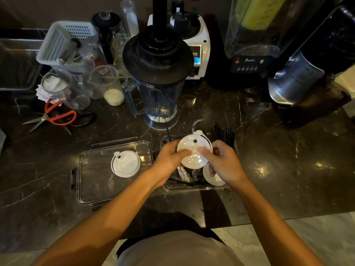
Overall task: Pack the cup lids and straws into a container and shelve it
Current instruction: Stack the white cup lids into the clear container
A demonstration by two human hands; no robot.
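Observation:
Both hands hold a white cup lid (pixel 194 153) above a clear plastic container (pixel 192 187) on the dark marble counter. My left hand (pixel 171 157) grips its left edge with the thumb on top. My right hand (pixel 222 163) grips its right edge, thumb pressed on the lid. Another white lid (pixel 213 176) lies in the container under my right hand, beside some dark straws and foil-like wrapping. A bundle of black straws (pixel 223 134) stands at the container's far right corner. A further white lid (pixel 125 163) rests on the clear container cover (pixel 92 181) to the left.
A blender jar with a black lid (pixel 158 77) stands just behind the container. Red-handled scissors (pixel 57 116), measuring cups (pixel 107 85) and a white basket (pixel 63 41) crowd the back left. Blender machines (pixel 247 62) and a steel jug (pixel 294 81) stand at the back right. The counter edge runs near my body.

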